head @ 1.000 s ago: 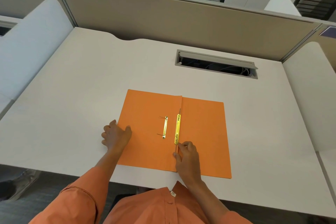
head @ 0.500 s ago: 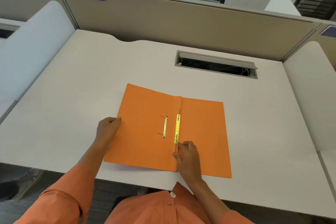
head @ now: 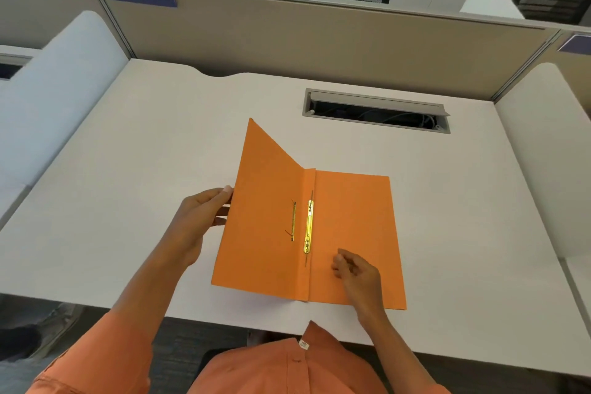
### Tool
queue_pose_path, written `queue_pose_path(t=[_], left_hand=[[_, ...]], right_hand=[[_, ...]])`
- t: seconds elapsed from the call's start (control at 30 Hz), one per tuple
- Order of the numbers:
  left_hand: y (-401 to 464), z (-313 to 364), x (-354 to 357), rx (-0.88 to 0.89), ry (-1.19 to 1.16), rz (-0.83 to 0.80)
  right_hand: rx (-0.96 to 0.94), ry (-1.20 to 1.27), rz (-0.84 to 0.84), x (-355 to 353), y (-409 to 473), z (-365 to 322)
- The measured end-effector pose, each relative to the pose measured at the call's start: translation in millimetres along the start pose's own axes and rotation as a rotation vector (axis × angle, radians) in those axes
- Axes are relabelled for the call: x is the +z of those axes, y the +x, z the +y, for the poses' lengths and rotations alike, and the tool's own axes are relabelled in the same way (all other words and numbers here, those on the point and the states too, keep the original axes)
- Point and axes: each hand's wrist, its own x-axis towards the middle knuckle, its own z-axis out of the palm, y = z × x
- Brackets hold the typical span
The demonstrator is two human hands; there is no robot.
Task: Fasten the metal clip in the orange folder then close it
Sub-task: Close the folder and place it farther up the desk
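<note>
An orange folder [head: 351, 221] lies on the white desk, its right half flat. My left hand [head: 198, 217] grips the outer edge of the left cover [head: 265, 201], which is lifted and tilted up off the desk. A flat gold metal clip [head: 309, 226] sits along the spine fold, and a thinner gold strip with bent prongs [head: 293, 220] shows on the raised cover. My right hand [head: 356, 272] hovers over the lower part of the right half, fingers loosely curled, holding nothing, a little right of the clip.
A grey cable slot [head: 375, 112] with wires inside is set into the white desk [head: 160, 153] behind the folder. A beige partition [head: 287, 41] with a "008" label closes the back. White side panels [head: 60, 80] stand left and right.
My left hand took hold of the left cover's edge and raised it off the desk. My right hand left the bottom of the clip and moved right over the flat half.
</note>
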Motion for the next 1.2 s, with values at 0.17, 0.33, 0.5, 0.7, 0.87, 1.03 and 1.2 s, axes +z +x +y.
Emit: queue_pose_path(t=[0.17, 0.33, 0.5, 0.7, 0.87, 1.03, 1.2], left_hand=[[-12, 9, 27, 0.029, 0.035, -0.049], [-20, 20, 57, 0.103, 0.115, -0.062], [-12, 26, 96, 0.162, 0.222, -0.069], [-3, 24, 163, 0.169, 0.32, -0.116], [2, 12, 210, 0.232, 0.424, -0.161], [28, -29, 201, 0.075, 0.404, -0.085], [44, -76, 165, -0.148, 0.447, 0.075]], right_hand=[[0.084, 0.098, 0.081, -33, 1, -5], [0.094, 0.122, 0.093, -62, 3, -8], [0.11, 0.153, 0.075, -79, 4, -14], [0.085, 0.206, -0.023, -89, 0, -36], [0.092, 0.273, -0.112, -96, -3, -57], [0.238, 0.426, -0.192, -117, 8, -63], [0.262, 0.291, -0.111, -126, 27, -44]])
